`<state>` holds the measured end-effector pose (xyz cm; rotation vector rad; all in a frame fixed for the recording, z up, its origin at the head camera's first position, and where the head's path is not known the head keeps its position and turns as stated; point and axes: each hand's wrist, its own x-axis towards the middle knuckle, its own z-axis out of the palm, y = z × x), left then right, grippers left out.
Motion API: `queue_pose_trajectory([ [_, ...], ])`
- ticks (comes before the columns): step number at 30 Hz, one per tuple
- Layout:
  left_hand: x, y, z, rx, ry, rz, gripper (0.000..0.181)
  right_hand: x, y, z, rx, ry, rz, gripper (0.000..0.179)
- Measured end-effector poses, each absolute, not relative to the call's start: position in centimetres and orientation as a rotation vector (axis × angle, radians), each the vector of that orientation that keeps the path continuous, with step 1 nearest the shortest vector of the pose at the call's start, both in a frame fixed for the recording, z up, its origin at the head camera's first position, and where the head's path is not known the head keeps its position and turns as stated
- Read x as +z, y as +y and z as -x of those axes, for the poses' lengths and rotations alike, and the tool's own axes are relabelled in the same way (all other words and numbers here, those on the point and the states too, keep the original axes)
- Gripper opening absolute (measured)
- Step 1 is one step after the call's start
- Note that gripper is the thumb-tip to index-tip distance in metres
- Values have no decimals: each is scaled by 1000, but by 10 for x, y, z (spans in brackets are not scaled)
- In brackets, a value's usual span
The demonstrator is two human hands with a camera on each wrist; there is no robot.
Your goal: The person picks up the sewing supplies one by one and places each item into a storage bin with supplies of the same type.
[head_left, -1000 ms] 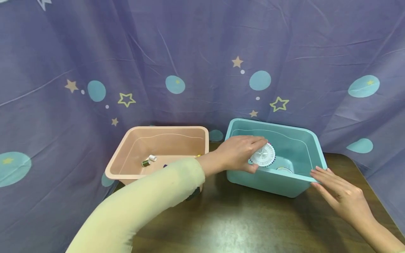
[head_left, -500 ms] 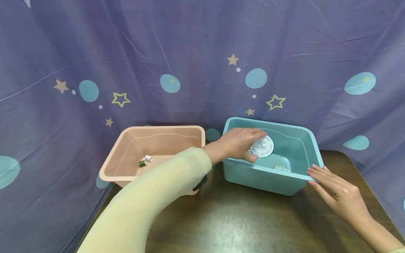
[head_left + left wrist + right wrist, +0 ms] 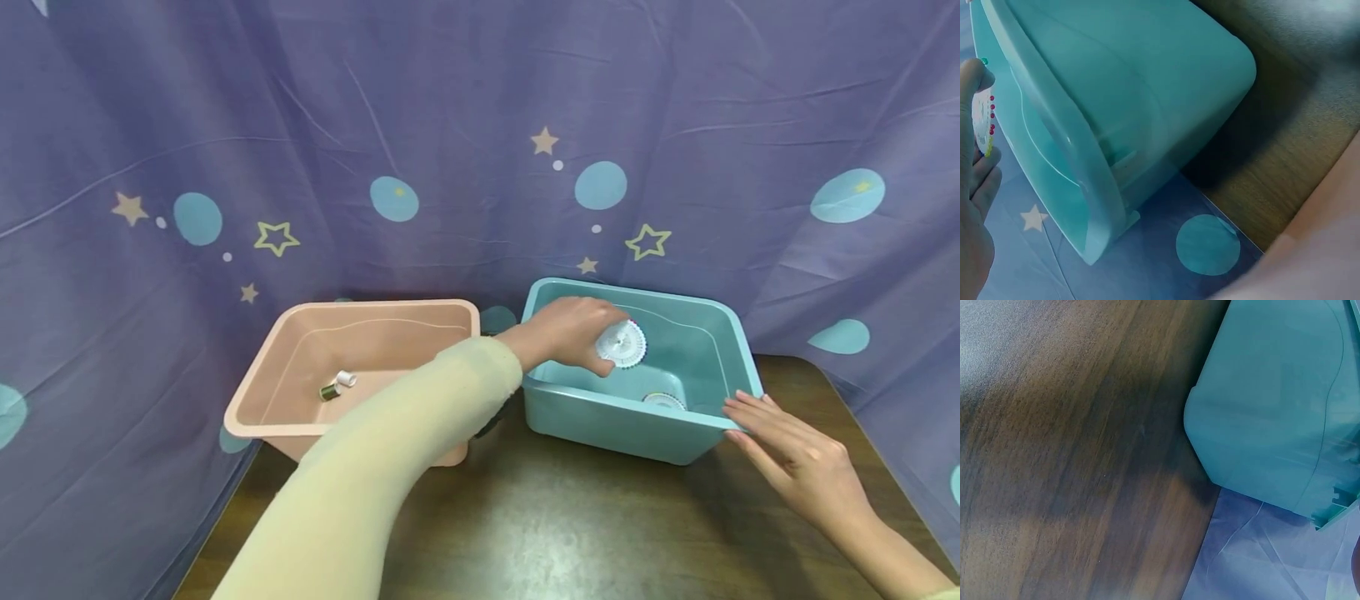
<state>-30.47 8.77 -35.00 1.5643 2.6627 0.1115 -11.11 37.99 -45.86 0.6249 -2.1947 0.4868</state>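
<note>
My left hand [image 3: 573, 333] pinches a round wheel of sewing pins [image 3: 624, 344] by its edge, thumb below and fingers above, over the inside of a teal bin [image 3: 630, 403]. Coloured pin heads ring the white disc; in the left wrist view the pin wheel [image 3: 983, 122] shows nearly edge-on between thumb and fingers. On the bin's floor lies a second pin wheel [image 3: 664, 401], partly hidden by the front wall. With straight fingers, my right hand [image 3: 806, 467] rests on the bin's front right corner. Only a sliver of that hand appears in the right wrist view.
To the left stands a peach bin [image 3: 378, 305], holding a white thread spool [image 3: 347, 378] and a green thread spool [image 3: 330, 392]; my left sleeve [image 3: 382, 467] crosses its front. Both bins stand on a brown wooden table [image 3: 570, 508], with a purple patterned curtain [image 3: 450, 100] behind.
The left hand has lifted the pin wheel slightly and moved it farther back over the teal bin. The right hand stays at the corner. The head view has shifted a little.
</note>
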Motion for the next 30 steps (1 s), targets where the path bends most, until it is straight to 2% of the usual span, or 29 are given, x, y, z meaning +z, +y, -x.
queue_pose_trajectory([
  [9, -359, 99, 315, 143, 2643, -1496, 63, -458, 378, 110, 497, -2177, -634, 50],
  [30, -376, 121, 324, 233, 2591, -1361, 65, -457, 378, 113, 497, -2156, -641, 49],
])
